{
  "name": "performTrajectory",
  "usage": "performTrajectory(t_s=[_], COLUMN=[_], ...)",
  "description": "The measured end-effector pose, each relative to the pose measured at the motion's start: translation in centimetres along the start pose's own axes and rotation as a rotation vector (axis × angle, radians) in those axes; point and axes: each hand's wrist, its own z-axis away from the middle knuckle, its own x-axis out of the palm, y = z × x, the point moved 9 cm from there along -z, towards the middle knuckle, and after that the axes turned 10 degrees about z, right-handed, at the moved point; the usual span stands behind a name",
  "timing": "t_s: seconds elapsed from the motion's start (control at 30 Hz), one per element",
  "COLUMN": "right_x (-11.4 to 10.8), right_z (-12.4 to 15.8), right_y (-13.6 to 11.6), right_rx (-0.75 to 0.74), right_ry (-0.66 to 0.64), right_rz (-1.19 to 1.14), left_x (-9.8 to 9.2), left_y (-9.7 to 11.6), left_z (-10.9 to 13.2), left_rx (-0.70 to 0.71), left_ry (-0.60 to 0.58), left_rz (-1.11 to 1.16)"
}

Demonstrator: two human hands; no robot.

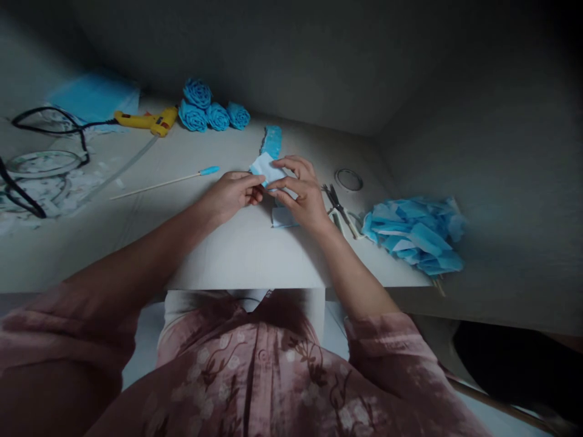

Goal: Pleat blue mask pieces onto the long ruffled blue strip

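Both my hands meet over the middle of the white table (237,255). My left hand (232,193) pinches the near corner of a small pale blue paper piece (265,166). My right hand (298,191) curls over the same piece, fingertips pressed on its right side. A second pale paper square (281,218) lies flat under my right palm. A crinkled blue strip (272,141) lies just beyond the held piece.
Several blue paper roses (210,110) and a yellow glue gun (148,121) with black cord sit at the back. A blue-tipped stick (168,181) lies left. Scissors (339,205), a tape ring (348,179) and a pile of blue paper pieces (415,233) lie right.
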Motion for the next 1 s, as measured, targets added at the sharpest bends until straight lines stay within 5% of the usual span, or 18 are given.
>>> performTrajectory(t_s=[0.13,0.57,1.0], right_x=[-0.4,0.6,1.7], right_z=[0.0,0.8,1.1], right_y=[-0.3,2.6,3.7], right_rx=[0.009,0.374,0.405], right_ry=[0.042,0.107,0.088], right_rz=[-0.036,-0.420,-0.507], left_x=[-0.3,-0.2,0.4], left_y=[0.7,0.6,0.7], left_z=[0.0,0.1,0.4], left_rx=[0.070,0.090,0.114], left_ry=[0.060,0.035,-0.047], left_rz=[-0.114,-0.242,-0.287])
